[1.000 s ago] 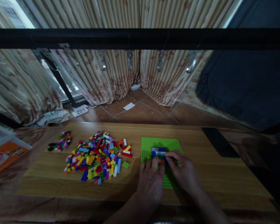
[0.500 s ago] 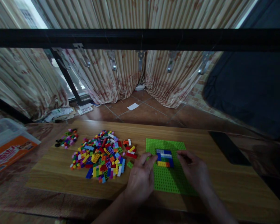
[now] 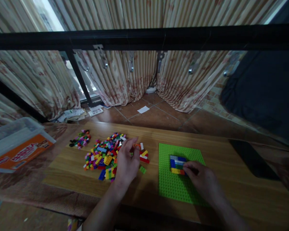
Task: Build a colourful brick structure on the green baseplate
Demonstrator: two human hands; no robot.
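A square, bright green studded plastic baseplate (image 3: 173, 189) lies on a light-brown wooden tabletop (image 3: 69, 173). On its middle sits a low, flat block of joined bricks (image 3: 177, 163) in grey, blue, white, green, yellow and orange. Over the baseplate, the right hand (image 3: 204, 179) has its thumb and index finger close together at the block's right edge; whether they pinch a brick cannot be told. Left of the baseplate, the left hand (image 3: 128, 162) reaches over the near side of a large multicoloured heap of plastic bricks (image 3: 100, 155), fingers half curled, thumb and index finger around a small orange brick (image 3: 138, 145); whether it is gripped cannot be told. A small green brick (image 3: 142, 169) lies between heap and baseplate.
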